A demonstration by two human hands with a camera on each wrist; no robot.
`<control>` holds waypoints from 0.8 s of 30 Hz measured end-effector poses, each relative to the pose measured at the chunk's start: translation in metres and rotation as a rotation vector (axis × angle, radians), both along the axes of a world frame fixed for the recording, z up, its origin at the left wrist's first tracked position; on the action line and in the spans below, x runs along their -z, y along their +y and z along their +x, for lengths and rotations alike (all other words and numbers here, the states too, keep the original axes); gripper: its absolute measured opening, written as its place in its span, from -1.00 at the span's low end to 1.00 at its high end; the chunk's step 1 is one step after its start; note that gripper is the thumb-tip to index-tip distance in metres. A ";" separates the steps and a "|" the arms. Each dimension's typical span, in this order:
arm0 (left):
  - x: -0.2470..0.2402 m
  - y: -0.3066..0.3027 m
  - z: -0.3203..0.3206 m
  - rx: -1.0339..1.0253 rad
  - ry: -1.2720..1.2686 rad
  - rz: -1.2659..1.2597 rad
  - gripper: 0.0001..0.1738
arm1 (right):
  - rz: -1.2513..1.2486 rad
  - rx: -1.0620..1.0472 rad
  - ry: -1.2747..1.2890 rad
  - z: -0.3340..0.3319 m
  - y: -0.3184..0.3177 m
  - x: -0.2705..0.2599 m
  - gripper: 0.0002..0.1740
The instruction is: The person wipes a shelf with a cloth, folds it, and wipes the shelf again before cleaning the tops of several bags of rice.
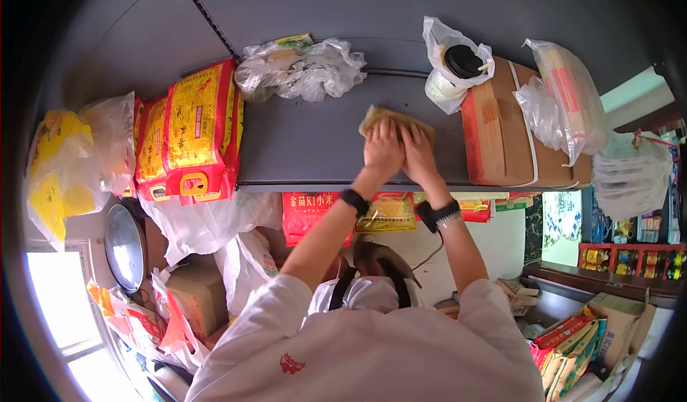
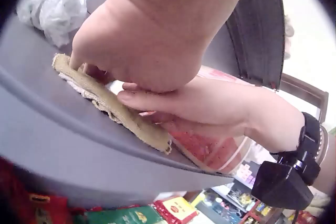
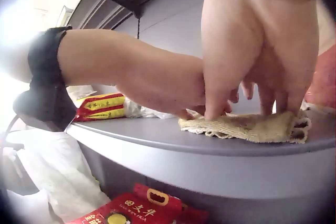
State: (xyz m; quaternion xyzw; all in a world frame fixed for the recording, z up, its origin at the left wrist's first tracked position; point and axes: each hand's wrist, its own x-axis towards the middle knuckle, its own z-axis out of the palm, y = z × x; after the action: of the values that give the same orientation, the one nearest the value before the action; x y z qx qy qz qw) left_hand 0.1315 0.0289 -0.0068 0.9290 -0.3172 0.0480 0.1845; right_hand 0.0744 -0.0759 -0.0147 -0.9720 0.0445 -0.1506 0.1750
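A folded tan cloth [image 1: 371,118] with ragged, pale edges lies on the grey shelf [image 1: 308,144]. My left hand [image 1: 384,150] presses on its left part, fingers pointing away from me in the head view. Close beside it, my right hand [image 1: 418,156] presses the right part with fingers spread. The right wrist view has the right hand's fingertips set down on the cloth [image 3: 247,129] near the shelf's front edge. In the left wrist view, the left hand [image 2: 136,45] hides some of its own fingertips above the cloth [image 2: 126,116].
Yellow-and-red bags [image 1: 189,126] stand left on the shelf, with crumpled clear plastic [image 1: 304,69] behind. To the right are a strapped cardboard box [image 1: 504,126] and a bagged black-lidded cup [image 1: 461,62]. Below the shelf edge sit red packages [image 1: 311,212] and a white bag [image 1: 204,223].
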 end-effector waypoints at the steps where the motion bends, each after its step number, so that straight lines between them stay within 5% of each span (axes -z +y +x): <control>1: 0.000 0.001 0.020 0.000 0.001 0.057 -0.33 | -0.004 -0.006 0.000 0.023 0.004 0.004 -0.32; 4: 0.002 -0.006 0.074 -0.008 0.004 0.216 -0.28 | -0.123 0.071 -0.066 0.074 0.002 0.008 -0.31; 7: -0.015 -0.018 0.108 -0.022 0.217 0.206 -0.29 | -0.086 0.083 0.022 0.115 -0.012 0.009 -0.34; 11: -0.025 -0.031 0.125 -0.060 0.172 0.208 -0.29 | -0.073 -0.005 0.214 0.145 -0.038 -0.001 -0.28; 14: -0.015 -0.038 0.129 -0.111 0.118 0.225 -0.31 | -0.115 -0.056 0.155 0.147 -0.046 -0.003 -0.41; 24: -0.020 -0.023 0.124 -0.079 0.140 0.171 -0.30 | -0.104 -0.051 0.148 0.139 -0.042 -0.003 -0.35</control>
State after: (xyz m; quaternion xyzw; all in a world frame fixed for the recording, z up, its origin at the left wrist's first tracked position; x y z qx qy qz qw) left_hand 0.2558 0.0054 0.0135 0.9542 -0.2697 -0.0369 0.1245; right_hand 0.2133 -0.1181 -0.0120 -0.9891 0.0249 -0.0758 0.1241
